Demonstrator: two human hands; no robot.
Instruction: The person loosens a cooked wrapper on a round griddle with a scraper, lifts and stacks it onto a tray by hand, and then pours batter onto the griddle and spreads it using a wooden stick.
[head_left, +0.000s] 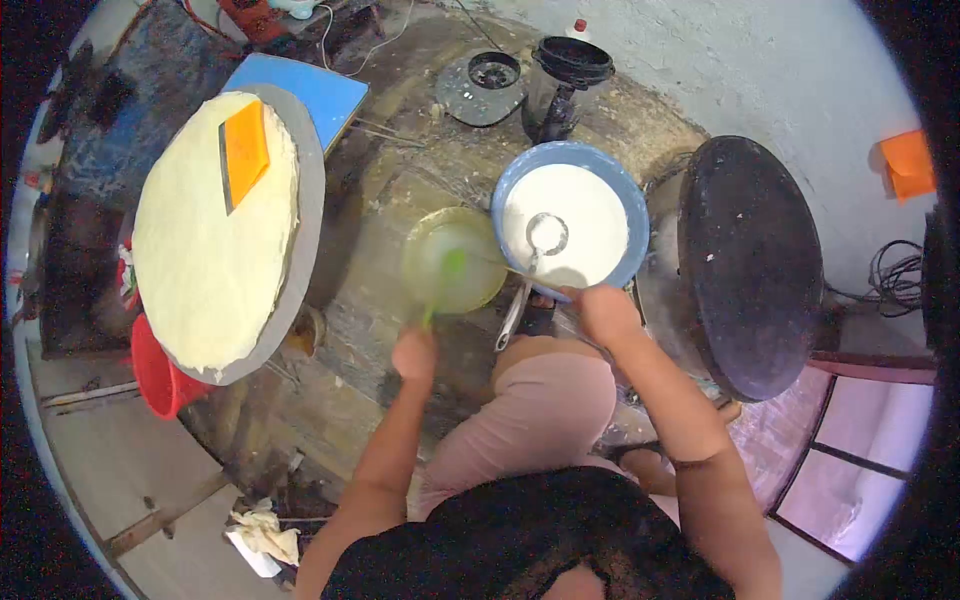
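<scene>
My left hand [415, 352] is closed around the handle of a green tool [452, 270]; its head is over the yellowish bowl [492, 291] and smeared by motion, so its exact kind is unclear. My right hand [608, 315] grips a thin stick-like tool [515, 270] whose far end reaches over the same bowl. Cloudy liquid seems to fill that bowl. Touching it on the right stands a blue tub [638, 225] of white batter-like liquid [590, 205]. A metal ladle [518, 312] rests in the tub, its handle hanging over the near rim.
On the right is a large round black griddle [765, 270]. Pale flat sheets [200, 260] lie on a round grey board [308, 200] at left, topped by an orange-and-black piece [245, 155]. A red bucket [160, 375], blue board [320, 95] and dark pitcher [560, 90] stand around.
</scene>
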